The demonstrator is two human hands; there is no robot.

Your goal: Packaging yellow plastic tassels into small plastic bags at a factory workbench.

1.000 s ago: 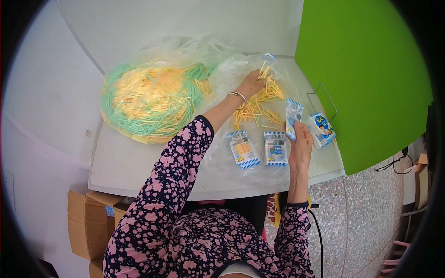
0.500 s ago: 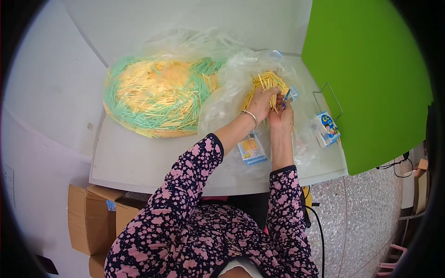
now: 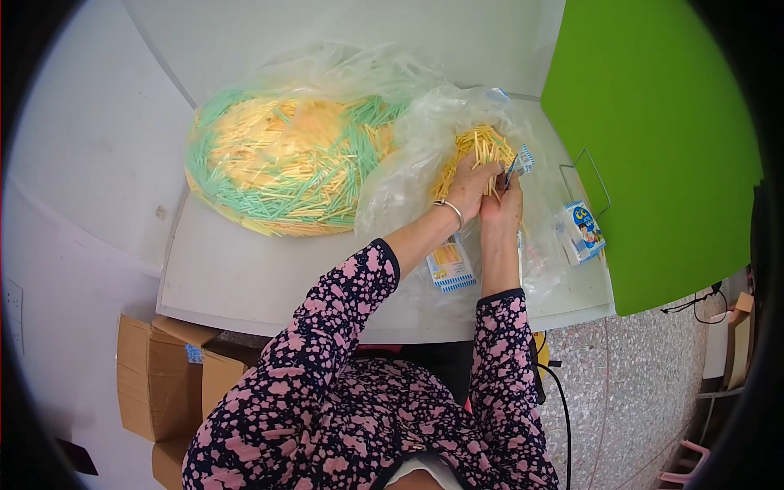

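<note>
My left hand (image 3: pixel 468 189) is closed around a bunch of thin yellow sticks (image 3: pixel 492 149), which point up and away from me. Right beside it, my right hand (image 3: pixel 505 208) pinches a small blue-and-white packet (image 3: pixel 524 161). The two hands nearly touch, and the fingertips between them are partly hidden. Behind them, more yellow sticks (image 3: pixel 447 175) lie in an opened clear plastic bag (image 3: pixel 388 184). Below my left wrist, a flat packet (image 3: pixel 451 265) with a blue striped end rests on the table.
A large clear bag of yellow and green sticks (image 3: pixel 282 167) fills the left of the table (image 3: pixel 237 286). On the right are a small blue-and-white box (image 3: pixel 584 231), a wire stand (image 3: pixel 608 192) and a green panel (image 3: pixel 653 122). Cardboard boxes (image 3: pixel 151 376) stand below the left edge.
The bunch of sticks in my left hand sits lower and closer to the packet in my right hand. The whole view has shifted slightly.
</note>
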